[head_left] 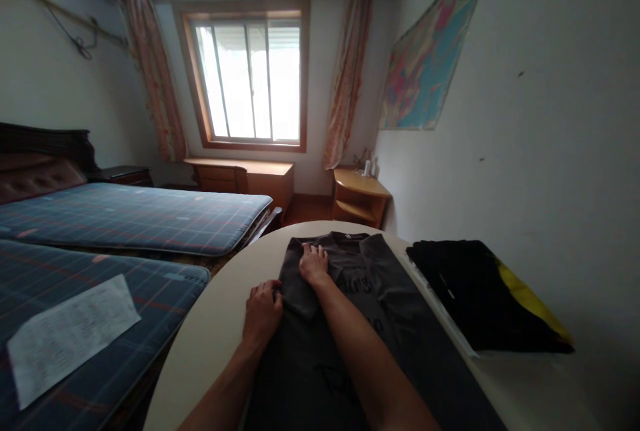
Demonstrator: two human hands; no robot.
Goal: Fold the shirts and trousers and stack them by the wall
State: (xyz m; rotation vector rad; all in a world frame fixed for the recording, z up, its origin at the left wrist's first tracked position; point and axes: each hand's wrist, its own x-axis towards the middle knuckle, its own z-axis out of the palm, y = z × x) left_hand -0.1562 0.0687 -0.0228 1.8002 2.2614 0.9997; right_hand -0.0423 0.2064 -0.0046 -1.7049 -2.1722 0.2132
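Observation:
A dark grey T-shirt [405, 324] with black lettering lies on a cream round-edged table, its collar at the far end and its side parts turned inward. My right hand [314, 263] rests on the shirt's upper left part, fingers spread over the cloth. At the shirt's left edge is my left hand [263, 311], its fingers curled and the fingertips at the fabric. My right forearm covers part of the lettering.
A folded black and yellow garment [465, 297] lies at the table's right side. Left of the table [200, 357] are beds with blue plaid mattresses [150, 217]; a sheet of paper [75, 334] lies on the nearer one. A corner shelf [363, 183] stands beyond.

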